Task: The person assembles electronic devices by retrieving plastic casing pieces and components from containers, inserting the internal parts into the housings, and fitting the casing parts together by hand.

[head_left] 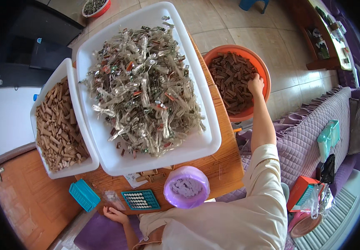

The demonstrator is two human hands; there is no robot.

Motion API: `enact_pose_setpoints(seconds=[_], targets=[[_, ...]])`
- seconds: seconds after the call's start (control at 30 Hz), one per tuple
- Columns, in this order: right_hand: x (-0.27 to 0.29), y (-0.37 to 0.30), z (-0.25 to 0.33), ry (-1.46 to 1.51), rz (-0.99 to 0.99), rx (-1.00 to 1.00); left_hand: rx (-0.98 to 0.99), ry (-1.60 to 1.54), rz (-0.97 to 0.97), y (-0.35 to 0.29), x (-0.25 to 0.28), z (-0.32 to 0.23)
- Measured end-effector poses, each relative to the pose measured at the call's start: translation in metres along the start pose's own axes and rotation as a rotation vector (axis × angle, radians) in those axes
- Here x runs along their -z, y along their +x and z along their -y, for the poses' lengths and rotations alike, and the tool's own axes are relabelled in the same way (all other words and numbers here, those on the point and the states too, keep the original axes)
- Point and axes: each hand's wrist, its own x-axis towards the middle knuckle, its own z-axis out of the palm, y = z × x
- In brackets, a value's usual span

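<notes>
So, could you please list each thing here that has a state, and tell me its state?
Large white tray: heaped with clear wrapped pieces.
Small white tray: filled with light brown sticks.
Orange basin: holds dark brown pieces, about half full.
Purple-lined bucket: open, white scraps inside.
Teal grid tray: lying flat, holes filled.
Right hand: reaching into the basin.
Left hand: resting at the table edge, fingers holding nothing.

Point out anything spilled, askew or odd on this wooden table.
A few small brown pieces lie loose on the wooden table, just outside the near rim of the large white plastic tray heaped with clear wrappers. The smaller white tray of tan sticks sits tucked against the big tray's edge, tilted. Nothing looks damaged.
</notes>
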Motion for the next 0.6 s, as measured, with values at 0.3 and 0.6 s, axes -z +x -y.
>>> enact_pose_setpoints(seconds=[0.3, 0.6], targets=[[-0.019, -0.009, -0.010, 0.046, -0.017, -0.050, -0.059, 0.057, 0.117, 0.010, -0.005, -0.007], [-0.012, -0.011, 0.024, -0.118, 0.172, -0.142, -0.067, 0.107, 0.102, 0.011, -0.001, -0.011]])
